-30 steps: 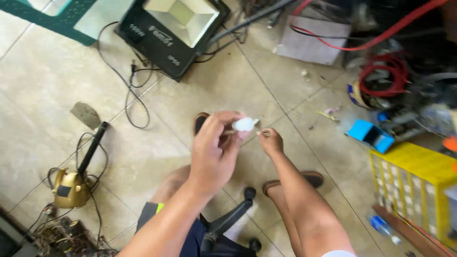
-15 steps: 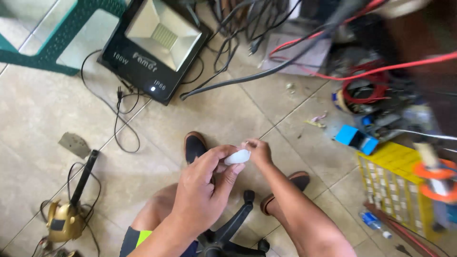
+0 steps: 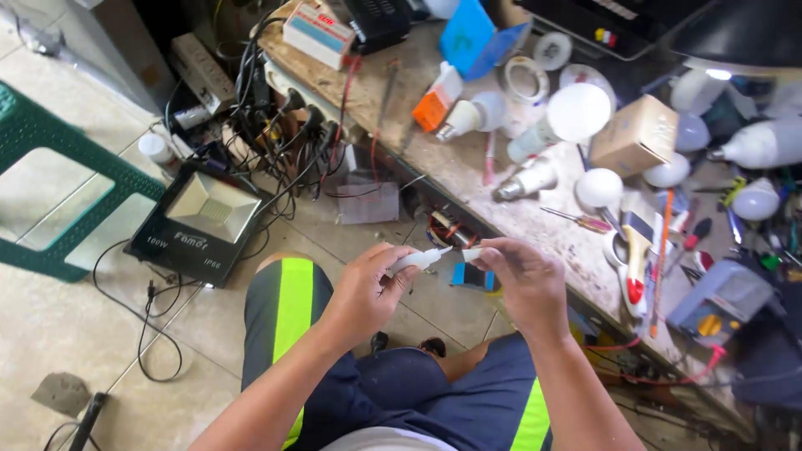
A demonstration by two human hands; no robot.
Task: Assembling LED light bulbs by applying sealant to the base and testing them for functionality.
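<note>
Left hand: grip closed on a small white tube, nozzle pointing right. Fingers curled round its body, thumb on top; forearm rises from the near left.

Right hand: grip closed by fingertips on a small white cap, just beside the tube's tip; whether the two touch cannot be told. Wrist bent, forearm rising from the near right.

Position: both items held in the air above the person's knees, just short of the near edge of the surface.

Open room: a narrow strip of tiled floor lies between knees and surface edge; wider bare floor to the left.

Surface, far and right: cluttered up to its edge with white bulbs, a cardboard box, a brush, screwdrivers and a grey meter.

Floor, left: a black floodlight lying face up with its cable trailing near; a green plastic frame farther left; tangled black cables beyond the floodlight.
</note>
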